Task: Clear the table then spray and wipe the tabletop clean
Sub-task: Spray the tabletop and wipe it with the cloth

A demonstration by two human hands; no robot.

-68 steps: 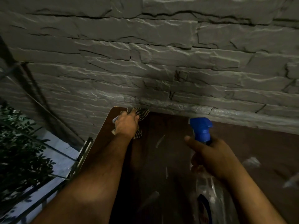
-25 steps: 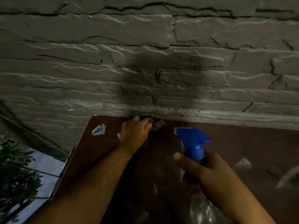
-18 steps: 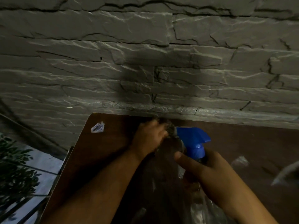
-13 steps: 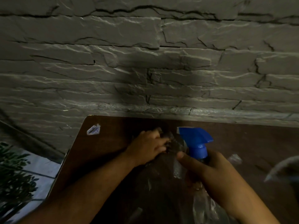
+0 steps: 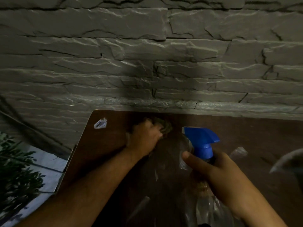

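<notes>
Left hand (image 5: 144,138) on the cloth (image 5: 164,126), fingers curled over it, pressing it to the desk (image 5: 108,145) near the far edge by the wall (image 5: 147,63). Cloth bunched, no clear long axis, poking out past the fingertips toward the wall. Unwiped desk stretching rightward and nearward from there, so next stroke probably that way; left hand nearer. Right hand (image 5: 216,172) wrapped round the spray bottle (image 5: 200,140), nozzle pointing left, just beside the cloth. Paper scrap (image 5: 100,124) near the far left corner, apart from the left hand.

wall (image 5: 147,66) blocks far table (image 5: 106,149) edge | sticker (image 5: 100,124) near left corner | open tabletop right of bottle (image 5: 202,141)
</notes>
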